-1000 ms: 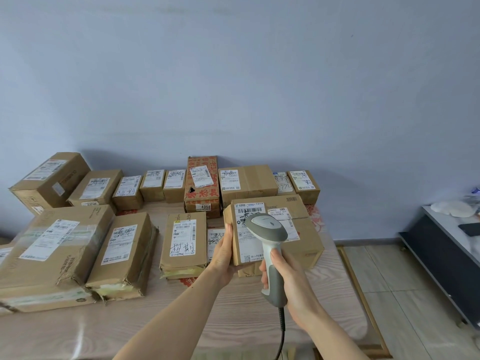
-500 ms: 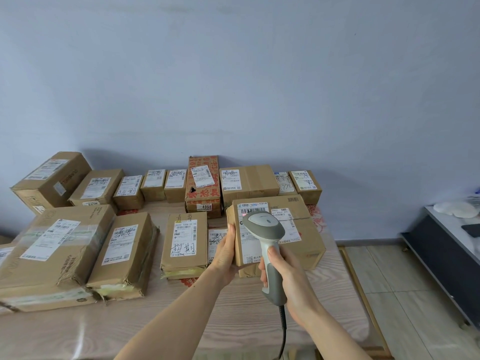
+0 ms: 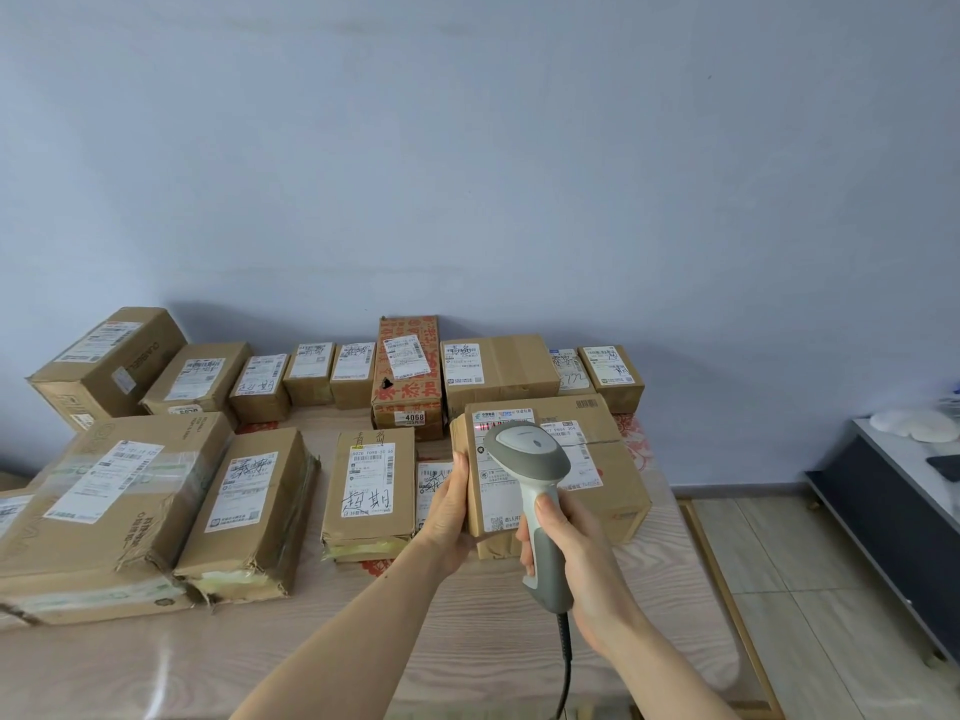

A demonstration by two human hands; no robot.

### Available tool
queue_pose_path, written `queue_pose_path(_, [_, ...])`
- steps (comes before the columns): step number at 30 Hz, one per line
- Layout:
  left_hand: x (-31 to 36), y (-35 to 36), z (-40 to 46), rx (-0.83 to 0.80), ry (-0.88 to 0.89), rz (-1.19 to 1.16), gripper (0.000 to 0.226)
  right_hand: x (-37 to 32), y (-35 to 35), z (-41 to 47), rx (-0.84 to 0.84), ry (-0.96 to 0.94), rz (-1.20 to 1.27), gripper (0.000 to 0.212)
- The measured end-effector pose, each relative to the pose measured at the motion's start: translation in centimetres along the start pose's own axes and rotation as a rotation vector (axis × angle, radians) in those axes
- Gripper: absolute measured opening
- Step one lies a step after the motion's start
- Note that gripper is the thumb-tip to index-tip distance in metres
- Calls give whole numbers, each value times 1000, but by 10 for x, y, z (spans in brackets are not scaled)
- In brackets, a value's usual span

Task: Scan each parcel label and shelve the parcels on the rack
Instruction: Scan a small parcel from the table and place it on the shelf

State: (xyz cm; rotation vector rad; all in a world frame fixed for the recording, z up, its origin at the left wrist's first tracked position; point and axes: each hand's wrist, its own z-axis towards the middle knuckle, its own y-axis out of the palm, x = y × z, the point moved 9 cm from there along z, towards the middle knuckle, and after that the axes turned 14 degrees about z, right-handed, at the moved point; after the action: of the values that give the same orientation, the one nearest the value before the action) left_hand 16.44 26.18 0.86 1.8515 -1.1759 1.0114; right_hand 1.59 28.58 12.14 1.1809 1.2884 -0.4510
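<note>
A person's left hand [image 3: 448, 517] gripped a small cardboard parcel [image 3: 488, 491] by its left edge, thumb lying up the label side and the other fingers curled behind it out of sight. The parcel was tilted up with its white shipping label [image 3: 496, 485] facing the viewer, in front of a larger box [image 3: 597, 459] near the table's right side; whether its lower edge touched anything could not be told. The right hand [image 3: 566, 548] was wrapped around the grip of a grey and white handheld barcode scanner [image 3: 530, 459], thumb along the front, the head aimed at the label's top, where a red glow showed on the barcode. A dark cable hung from the scanner's base.

Many labelled cardboard boxes covered the wooden table [image 3: 467, 641]: a row along the far wall, including a red-printed carton [image 3: 408, 376], and bigger taped boxes at left [image 3: 109, 491]. The near strip of tabletop lay bare. Right of the table's edge was tiled floor [image 3: 810, 589], then a dark low cabinet [image 3: 893, 522].
</note>
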Motion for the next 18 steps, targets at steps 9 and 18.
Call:
queue_pose_path(9, [16, -26, -23, 90, 39, -16, 109, -8, 18, 7, -41, -74, -96, 43])
queue_pose_path(18, [42, -122, -92, 278, 118, -67, 106, 11, 68, 35, -21, -184, -333, 54])
